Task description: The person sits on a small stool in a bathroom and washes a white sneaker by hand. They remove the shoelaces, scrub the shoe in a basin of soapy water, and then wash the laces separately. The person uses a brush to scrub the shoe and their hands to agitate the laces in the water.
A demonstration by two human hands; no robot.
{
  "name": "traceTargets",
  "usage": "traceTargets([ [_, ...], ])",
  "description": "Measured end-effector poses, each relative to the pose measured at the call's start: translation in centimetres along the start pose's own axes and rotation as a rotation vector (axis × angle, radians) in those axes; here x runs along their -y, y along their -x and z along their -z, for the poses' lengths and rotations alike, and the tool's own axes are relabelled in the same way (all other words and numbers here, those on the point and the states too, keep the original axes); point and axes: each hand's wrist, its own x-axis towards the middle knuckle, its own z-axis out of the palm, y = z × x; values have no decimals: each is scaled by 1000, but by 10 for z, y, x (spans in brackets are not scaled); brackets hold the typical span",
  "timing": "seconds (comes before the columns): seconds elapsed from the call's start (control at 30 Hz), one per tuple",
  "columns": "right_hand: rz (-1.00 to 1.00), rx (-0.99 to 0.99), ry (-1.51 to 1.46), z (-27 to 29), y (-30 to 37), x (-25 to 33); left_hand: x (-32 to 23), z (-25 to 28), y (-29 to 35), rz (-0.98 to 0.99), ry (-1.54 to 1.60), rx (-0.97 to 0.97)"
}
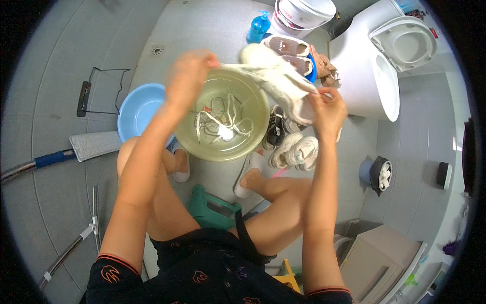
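A white canvas shoe (pixel 286 83) hangs tilted beyond the far right rim of the olive-green basin (pixel 264 109). My right hand (pixel 329 109) is closed on its heel end. From the shoe a white shoelace (pixel 233 66) stretches left over the basin's far side to my left hand (pixel 192 76). The fingers of that hand are pinched on the lace's end, smeared by motion. Several loose shoelaces (pixel 232 114) lie in the water of the basin, beside a bright light reflection.
A blue basin (pixel 137 109) stands left, with a mop head (pixel 93 145) against it. Right of the green basin are white sneakers (pixel 293 152) and a black shoe (pixel 275 130). A blue pump bottle (pixel 259 26), white bucket (pixel 302 14) and toilet (pixel 362 61) stand farther off.
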Motion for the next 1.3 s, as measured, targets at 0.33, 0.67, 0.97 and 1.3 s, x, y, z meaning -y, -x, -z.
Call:
traceTargets([
  [0.33,71,-39,17,5,14,36,-21,-5,2,-72,46,-47],
  [0.67,50,16,-44,3,19,45,-40,-35,18,-86,14,351],
  [0.97,45,50,-43,1,19,43,-34,-35,22,-99,98,261],
  [1.3,18,80,-45,-3,11,32,-43,-18,23,-43,130,389],
])
